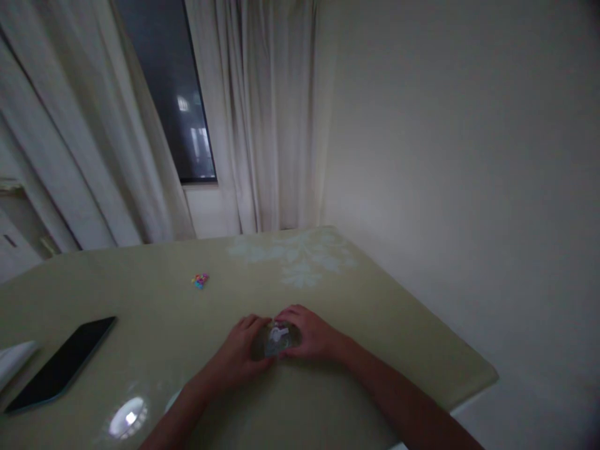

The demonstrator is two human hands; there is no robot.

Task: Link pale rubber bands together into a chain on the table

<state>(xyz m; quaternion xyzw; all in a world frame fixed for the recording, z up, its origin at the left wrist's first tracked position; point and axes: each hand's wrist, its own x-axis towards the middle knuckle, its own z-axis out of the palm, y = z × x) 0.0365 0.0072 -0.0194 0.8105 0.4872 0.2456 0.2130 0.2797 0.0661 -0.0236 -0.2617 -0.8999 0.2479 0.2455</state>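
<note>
A small see-through object (277, 337), which looks like a clear container, sits low over the table in front of me. Something whitish and a bit of pink show in or through it, too blurred to name. My left hand (248, 347) curls around its left side, thumb toward me and fingers at the far side. From the right, my right hand (307, 331) grips it the same way, so the fingertips of both hands nearly meet. Whether it rests on the tabletop or is slightly raised, I cannot tell.
On the table (154, 300) lies a little pile of colourful small pieces (200, 280). A dark flat tablet-like slab (63, 362) and a white object (16, 361) are at the left. A wall (459, 187) borders the right edge; curtains (276, 125) hang behind.
</note>
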